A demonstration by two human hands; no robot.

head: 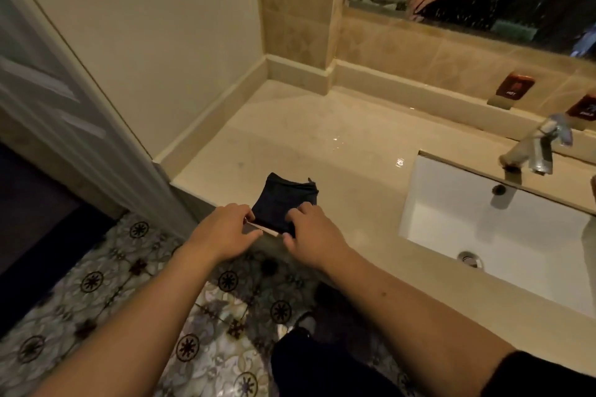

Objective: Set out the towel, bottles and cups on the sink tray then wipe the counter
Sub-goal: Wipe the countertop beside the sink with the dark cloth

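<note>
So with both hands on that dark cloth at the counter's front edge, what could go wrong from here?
The dark cloth lies at the counter lip, pinched by the left hand and right hand; it could slip to the floor. Water glints near the sink, so one small cloth may only smear it.

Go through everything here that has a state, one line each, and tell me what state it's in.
dark cloth: folded, lying at the counter's front edge, pinched by both hands
left hand: gripping the cloth's left side
right hand: gripping the cloth's right side
faucet: no water running
sink: empty, drain open
counter: some wet spots
</note>
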